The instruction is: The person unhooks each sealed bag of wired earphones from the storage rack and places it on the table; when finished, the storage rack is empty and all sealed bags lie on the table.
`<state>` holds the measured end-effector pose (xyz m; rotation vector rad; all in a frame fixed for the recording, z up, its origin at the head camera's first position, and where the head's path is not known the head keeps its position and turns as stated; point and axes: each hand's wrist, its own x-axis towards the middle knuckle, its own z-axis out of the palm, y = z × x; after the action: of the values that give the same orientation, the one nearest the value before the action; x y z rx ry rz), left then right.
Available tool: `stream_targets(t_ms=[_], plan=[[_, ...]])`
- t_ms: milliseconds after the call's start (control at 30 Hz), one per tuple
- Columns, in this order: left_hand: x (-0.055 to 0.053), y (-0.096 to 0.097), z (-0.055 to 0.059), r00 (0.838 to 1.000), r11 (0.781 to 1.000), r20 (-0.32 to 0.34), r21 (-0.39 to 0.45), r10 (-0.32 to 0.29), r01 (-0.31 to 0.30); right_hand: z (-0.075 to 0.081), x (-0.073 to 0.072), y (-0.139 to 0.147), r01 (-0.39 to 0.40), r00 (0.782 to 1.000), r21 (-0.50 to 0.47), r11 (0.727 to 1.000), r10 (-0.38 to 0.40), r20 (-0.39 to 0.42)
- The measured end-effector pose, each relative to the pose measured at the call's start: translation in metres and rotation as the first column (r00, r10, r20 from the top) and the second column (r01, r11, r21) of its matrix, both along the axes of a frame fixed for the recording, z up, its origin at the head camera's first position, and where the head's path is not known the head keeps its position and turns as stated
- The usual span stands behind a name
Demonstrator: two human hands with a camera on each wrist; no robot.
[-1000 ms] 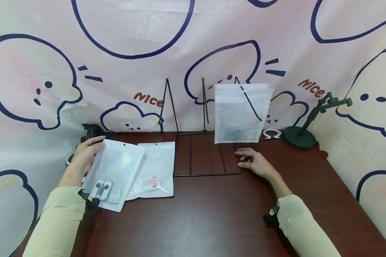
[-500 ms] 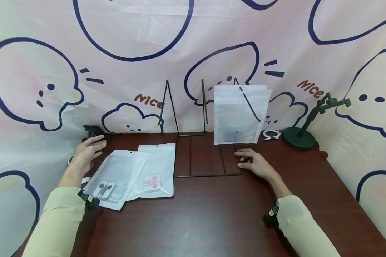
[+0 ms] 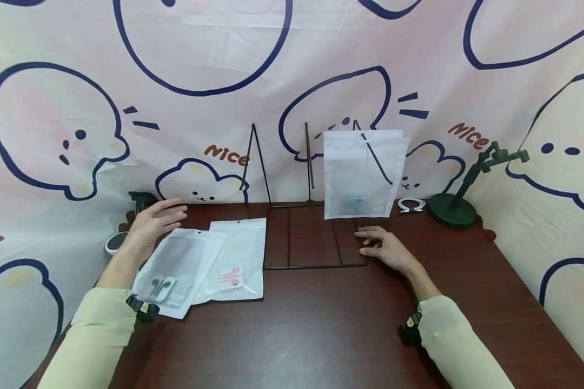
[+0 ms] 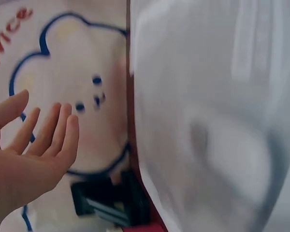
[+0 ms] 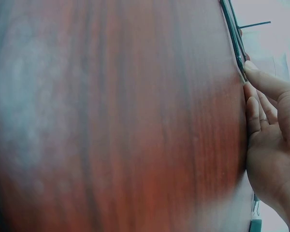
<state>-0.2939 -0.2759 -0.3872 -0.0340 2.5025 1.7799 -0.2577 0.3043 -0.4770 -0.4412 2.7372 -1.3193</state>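
My left hand is held over the far left of the table with its fingers extended and nothing in them; the left wrist view shows its palm side. Below and right of it lies a white zip bag with grey earphones, partly overlapping a white zip bag with pink earphones. My right hand rests at the right side of a black wire display rack. Its relaxed fingers and thumb touch the base wire there. Another translucent zip bag hangs upright from the rack's right prong.
Coiled white cable and a green stand are at the back right. Behind my left hand are a black object and a round white item. Two bare prongs rise from the rack's left and middle. A printed cloth backs the table.
My left hand lets go of the bag with grey earphones, which settles flat on the table. The hand then moves right and slightly back. My right hand keeps its place at the rack.
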Motion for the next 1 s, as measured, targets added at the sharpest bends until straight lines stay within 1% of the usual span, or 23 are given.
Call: stream_targets(t_ms=[67,133,233,333,467,533,600,667,767,900,1000], plan=[[0.003,0.014,0.003,0.998,0.998,-0.013,-0.017,-0.057,0.057,0.001,0.0,0.0,0.003,1.0,-0.003,1.0,-0.003,-0.002],[0.004,0.03,0.005,0.995,0.994,-0.012,-0.025,-0.104,0.104,0.001,0.0,0.0,0.005,1.0,-0.003,1.0,-0.005,-0.008],[0.006,0.056,0.004,0.987,0.987,-0.002,-0.026,-0.158,0.158,0.0,0.0,0.0,0.01,1.0,-0.004,1.0,-0.01,-0.013],[0.006,0.079,-0.002,0.977,0.976,0.018,-0.026,-0.214,0.214,0.0,-0.001,-0.001,0.011,1.0,-0.004,1.0,-0.011,-0.016],[0.005,0.106,-0.015,0.957,0.953,0.049,-0.089,-0.286,0.29,-0.002,-0.001,-0.002,0.009,1.0,-0.009,1.0,-0.009,-0.012],[0.004,0.117,-0.021,0.951,0.945,0.063,-0.107,-0.304,0.309,-0.002,-0.001,-0.002,0.01,1.0,-0.009,1.0,-0.01,-0.008],[0.003,0.127,-0.027,0.946,0.942,0.063,-0.096,-0.317,0.322,-0.003,-0.001,-0.001,0.017,1.0,-0.009,1.0,-0.017,-0.008],[0.002,0.135,-0.033,0.949,0.946,0.067,-0.076,-0.309,0.314,-0.004,-0.001,-0.001,0.019,1.0,-0.008,1.0,-0.019,-0.009],[0.0,0.145,-0.041,0.946,0.945,0.072,-0.065,-0.316,0.32,-0.004,-0.002,-0.001,0.019,1.0,-0.007,1.0,-0.019,-0.011],[0.001,0.152,-0.048,0.94,0.931,0.079,-0.128,-0.333,0.341,-0.005,-0.002,-0.001,0.013,1.0,-0.007,1.0,-0.013,-0.008],[0.002,0.154,-0.051,0.941,0.928,0.079,-0.161,-0.328,0.337,-0.004,-0.002,-0.001,0.014,1.0,-0.01,1.0,-0.014,-0.006]])
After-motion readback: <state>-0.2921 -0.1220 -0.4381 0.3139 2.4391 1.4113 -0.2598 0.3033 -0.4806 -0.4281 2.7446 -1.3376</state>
